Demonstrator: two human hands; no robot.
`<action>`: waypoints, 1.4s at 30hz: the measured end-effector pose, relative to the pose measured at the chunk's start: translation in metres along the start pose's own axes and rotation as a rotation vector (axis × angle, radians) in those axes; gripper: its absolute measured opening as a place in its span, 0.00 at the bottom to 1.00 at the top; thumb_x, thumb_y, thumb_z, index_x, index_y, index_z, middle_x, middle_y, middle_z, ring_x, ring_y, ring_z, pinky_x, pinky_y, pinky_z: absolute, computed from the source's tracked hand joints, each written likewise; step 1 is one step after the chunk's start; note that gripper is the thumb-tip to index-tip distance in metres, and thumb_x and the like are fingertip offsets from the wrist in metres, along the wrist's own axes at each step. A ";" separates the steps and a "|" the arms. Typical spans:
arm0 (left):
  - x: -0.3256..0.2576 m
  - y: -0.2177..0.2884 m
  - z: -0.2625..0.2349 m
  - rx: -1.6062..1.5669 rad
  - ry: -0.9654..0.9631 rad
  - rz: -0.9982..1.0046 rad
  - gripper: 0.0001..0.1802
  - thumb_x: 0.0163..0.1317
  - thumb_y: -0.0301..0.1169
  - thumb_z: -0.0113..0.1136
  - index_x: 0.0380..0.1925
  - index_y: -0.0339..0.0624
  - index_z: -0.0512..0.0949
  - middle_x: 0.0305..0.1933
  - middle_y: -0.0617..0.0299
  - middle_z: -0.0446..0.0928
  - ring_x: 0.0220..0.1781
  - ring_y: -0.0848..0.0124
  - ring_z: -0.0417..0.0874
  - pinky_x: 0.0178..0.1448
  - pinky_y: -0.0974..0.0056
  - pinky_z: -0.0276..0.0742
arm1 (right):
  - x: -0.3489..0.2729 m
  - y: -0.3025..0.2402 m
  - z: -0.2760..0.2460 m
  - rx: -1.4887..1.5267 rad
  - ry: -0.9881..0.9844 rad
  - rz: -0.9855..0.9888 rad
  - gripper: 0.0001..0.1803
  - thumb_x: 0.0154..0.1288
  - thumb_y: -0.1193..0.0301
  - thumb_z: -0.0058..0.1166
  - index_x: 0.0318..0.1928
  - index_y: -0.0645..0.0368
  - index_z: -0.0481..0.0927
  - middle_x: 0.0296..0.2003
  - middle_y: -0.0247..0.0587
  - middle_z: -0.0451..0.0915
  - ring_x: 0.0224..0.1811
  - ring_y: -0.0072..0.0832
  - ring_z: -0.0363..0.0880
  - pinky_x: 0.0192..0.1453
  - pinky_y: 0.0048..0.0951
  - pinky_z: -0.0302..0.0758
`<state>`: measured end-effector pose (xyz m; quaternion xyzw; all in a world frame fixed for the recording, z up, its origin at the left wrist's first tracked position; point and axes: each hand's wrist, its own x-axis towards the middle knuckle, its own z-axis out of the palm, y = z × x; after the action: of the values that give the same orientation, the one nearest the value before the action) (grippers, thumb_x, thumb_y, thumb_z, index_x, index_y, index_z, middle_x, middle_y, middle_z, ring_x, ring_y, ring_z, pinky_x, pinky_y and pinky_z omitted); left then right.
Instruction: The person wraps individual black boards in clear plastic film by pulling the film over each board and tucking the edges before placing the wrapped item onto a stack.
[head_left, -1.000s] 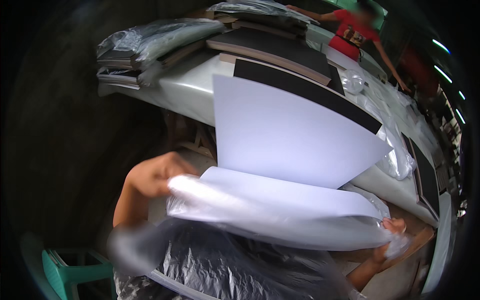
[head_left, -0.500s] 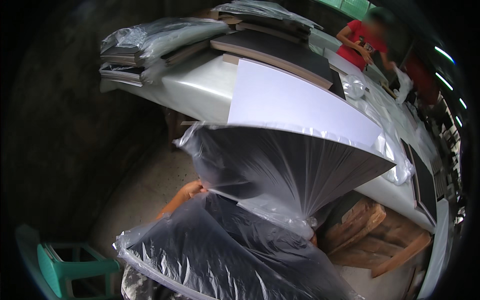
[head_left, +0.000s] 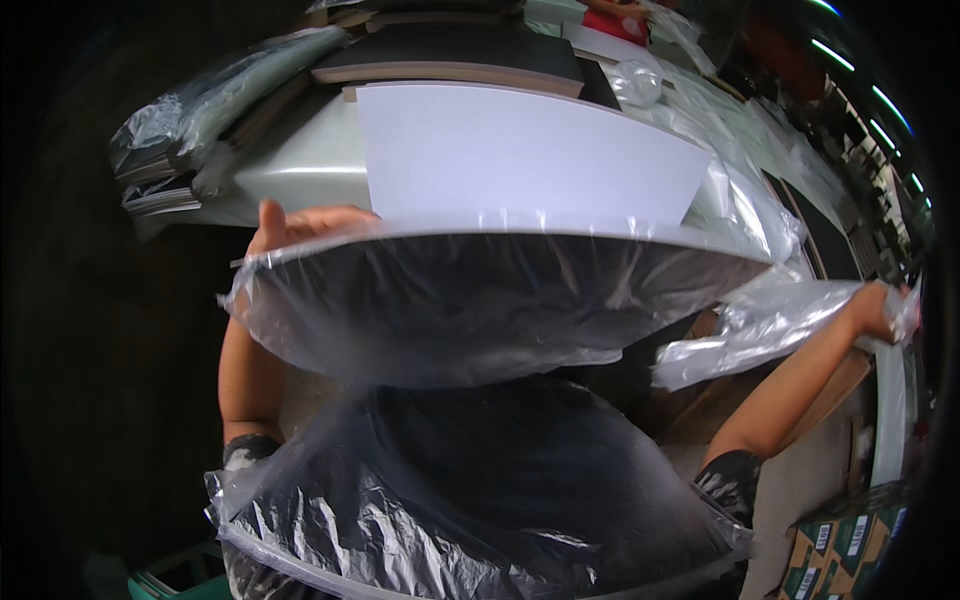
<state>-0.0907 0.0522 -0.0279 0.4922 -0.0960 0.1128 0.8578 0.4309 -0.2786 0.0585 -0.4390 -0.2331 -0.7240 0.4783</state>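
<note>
A flat dark board wrapped in clear plastic film (head_left: 480,300) is held level in front of me, its underside toward the camera. My left hand (head_left: 300,225) grips its far left edge. My right hand (head_left: 885,308) is out at the right, shut on the loose tail of the plastic film (head_left: 750,330). A second plastic-wrapped dark board (head_left: 470,490) lies lower, close to my body. Behind the held board a white panel (head_left: 520,160) lies on a pale table (head_left: 300,170).
Stacked dark boards (head_left: 450,55) and plastic-covered piles (head_left: 190,120) sit on the table behind. Another person in red (head_left: 620,20) stands at the far end. Cardboard boxes (head_left: 840,545) are at the lower right, and a green stool (head_left: 170,580) at the lower left.
The wrapped board has risen and flattened out toward the camera. My left hand moved up onto its far left edge, and my right arm has stretched out to the right, pulling the film.
</note>
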 end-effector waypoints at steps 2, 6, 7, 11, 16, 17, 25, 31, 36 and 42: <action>0.019 -0.004 -0.033 0.449 -0.497 -0.198 0.46 0.43 0.49 0.67 0.56 0.28 0.62 0.57 0.40 0.63 0.62 0.52 0.61 0.58 0.48 0.62 | 0.015 -0.033 0.035 0.173 -0.134 0.037 0.11 0.56 0.80 0.39 0.39 0.66 0.74 0.34 0.41 0.76 0.39 0.29 0.74 0.43 0.28 0.70; 0.061 -0.025 0.026 0.745 -0.638 -0.550 0.41 0.46 0.45 0.66 0.57 0.36 0.63 0.60 0.49 0.62 0.62 0.58 0.62 0.58 0.51 0.62 | -0.022 -0.158 0.051 0.856 -0.727 0.447 0.16 0.68 0.69 0.30 0.43 0.64 0.72 0.31 0.35 0.72 0.34 0.22 0.67 0.42 0.21 0.64; 0.059 -0.035 0.027 0.767 -0.599 -0.597 0.39 0.47 0.44 0.66 0.57 0.36 0.63 0.60 0.50 0.62 0.61 0.59 0.63 0.58 0.52 0.62 | -0.048 -0.196 0.053 1.166 -0.946 0.607 0.21 0.71 0.62 0.27 0.47 0.65 0.69 0.28 0.34 0.70 0.30 0.20 0.63 0.40 0.19 0.61; 0.059 -0.087 0.022 0.641 -0.519 -0.553 0.36 0.50 0.43 0.63 0.57 0.42 0.63 0.58 0.54 0.65 0.60 0.61 0.65 0.58 0.54 0.62 | -0.100 -0.285 0.013 1.784 -1.421 1.266 0.23 0.69 0.59 0.31 0.51 0.67 0.65 0.28 0.36 0.72 0.30 0.20 0.70 0.33 0.21 0.67; 0.051 -0.157 0.006 1.360 -0.131 -0.418 0.28 0.52 0.44 0.61 0.49 0.41 0.69 0.44 0.60 0.75 0.45 0.68 0.76 0.45 0.64 0.70 | -0.124 -0.320 -0.027 1.853 -1.514 1.679 0.28 0.68 0.53 0.31 0.61 0.58 0.54 0.53 0.45 0.65 0.57 0.34 0.62 0.56 0.35 0.64; 0.052 -0.153 0.007 1.118 0.250 -0.125 0.23 0.53 0.43 0.61 0.44 0.40 0.71 0.39 0.62 0.75 0.39 0.72 0.75 0.40 0.68 0.69 | -0.127 -0.324 -0.036 1.835 -1.528 1.632 0.30 0.67 0.52 0.31 0.63 0.57 0.50 0.58 0.45 0.57 0.62 0.36 0.53 0.62 0.39 0.56; 0.056 -0.131 0.050 0.586 0.701 0.288 0.12 0.61 0.33 0.53 0.33 0.33 0.76 0.28 0.66 0.75 0.30 0.81 0.70 0.35 0.74 0.67 | -0.157 -0.321 -0.069 1.665 -1.587 1.826 0.28 0.69 0.59 0.33 0.62 0.63 0.51 0.61 0.48 0.55 0.65 0.36 0.51 0.67 0.36 0.50; 0.054 -0.130 0.036 0.715 0.771 0.250 0.13 0.62 0.35 0.52 0.32 0.34 0.76 0.25 0.66 0.75 0.30 0.81 0.70 0.36 0.75 0.67 | -0.170 -0.327 -0.085 1.390 -1.190 2.056 0.16 0.62 0.71 0.50 0.49 0.64 0.68 0.45 0.40 0.72 0.49 0.25 0.70 0.54 0.28 0.67; 0.044 -0.126 0.021 0.653 0.675 0.201 0.11 0.61 0.34 0.54 0.29 0.36 0.75 0.27 0.65 0.76 0.29 0.80 0.72 0.35 0.75 0.69 | -0.167 -0.327 -0.089 1.322 -1.337 1.933 0.15 0.58 0.74 0.54 0.46 0.62 0.71 0.41 0.37 0.74 0.45 0.22 0.71 0.50 0.24 0.68; 0.050 -0.133 0.029 0.648 0.579 0.258 0.09 0.59 0.31 0.56 0.29 0.35 0.73 0.28 0.67 0.73 0.29 0.81 0.70 0.36 0.75 0.68 | -0.175 -0.322 -0.086 1.433 -1.292 1.979 0.11 0.59 0.72 0.54 0.42 0.61 0.73 0.36 0.34 0.74 0.42 0.20 0.72 0.47 0.23 0.69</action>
<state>-0.0061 -0.0336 -0.1088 0.6676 0.1277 0.3760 0.6298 0.1337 -0.1184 -0.1081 -0.3352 -0.3235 0.5208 0.7154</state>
